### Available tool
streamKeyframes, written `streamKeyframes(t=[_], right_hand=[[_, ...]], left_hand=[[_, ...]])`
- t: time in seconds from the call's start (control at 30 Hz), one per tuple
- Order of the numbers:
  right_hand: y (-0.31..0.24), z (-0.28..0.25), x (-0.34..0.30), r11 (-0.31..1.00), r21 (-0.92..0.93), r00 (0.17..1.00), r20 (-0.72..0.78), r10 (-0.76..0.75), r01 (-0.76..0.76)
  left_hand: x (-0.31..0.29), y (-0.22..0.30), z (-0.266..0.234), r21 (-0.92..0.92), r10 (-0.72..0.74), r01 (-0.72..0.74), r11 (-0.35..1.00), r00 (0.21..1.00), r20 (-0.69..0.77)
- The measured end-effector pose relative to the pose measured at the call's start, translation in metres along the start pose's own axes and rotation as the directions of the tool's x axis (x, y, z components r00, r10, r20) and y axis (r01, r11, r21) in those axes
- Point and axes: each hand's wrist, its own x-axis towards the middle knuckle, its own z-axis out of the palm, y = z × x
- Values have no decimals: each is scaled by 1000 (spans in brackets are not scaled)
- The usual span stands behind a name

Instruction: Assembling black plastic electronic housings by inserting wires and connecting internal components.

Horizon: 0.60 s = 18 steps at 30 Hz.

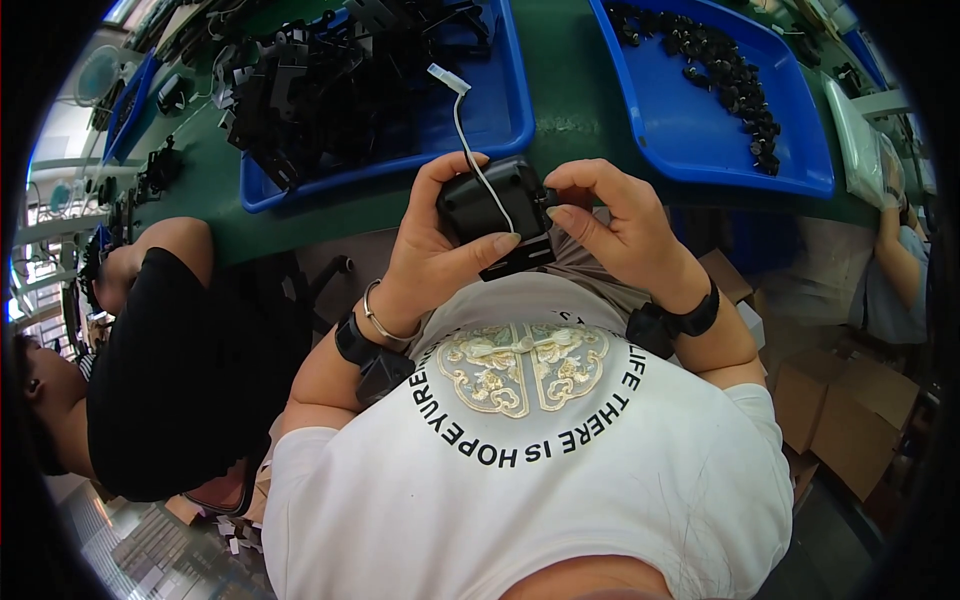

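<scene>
My left hand (425,235) grips a black boxy plastic device (490,205), its thumb lying across the near face and its fingers behind the far left corner. A thin white cable (466,135) runs off the device and ends in a white plug (449,79) above the tray edge. On the device's right side, my right hand (615,210) pinches a small black part (549,197) between thumb and forefinger, against the housing. The fingertips partly hide that part, so its exact kind is unclear. A slotted black flange (518,260) sticks out at the device's near end.
Ahead on the green table (572,90) stand a blue tray (520,120) heaped with black brackets (310,100) and another blue tray (690,165) with small black parts (730,80). A person in black (190,370) sits at left; another person's arm (900,255) and cardboard boxes (845,410) are at right.
</scene>
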Motion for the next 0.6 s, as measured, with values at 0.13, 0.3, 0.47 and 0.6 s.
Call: streamKeyframes(t=[0.13, 0.3, 0.47, 0.6], right_hand=[[0, -1, -1, 993, -92, 995, 59, 78, -72], [0, -11, 2, 983, -132, 972, 180, 152, -129], [-2, 2, -1, 998, -45, 999, -31, -35, 34], [3, 0, 0, 986, -128, 991, 66, 116, -107]], left_hand=[[-2, 0, 2, -33, -35, 35, 999, 999, -1], [-1, 0, -1, 23, 1, -1, 1000, 1000, 2], [0, -2, -1, 20, 7, -7, 1000, 1000, 3], [-1, -1, -3, 58, 9, -10, 998, 1000, 18]])
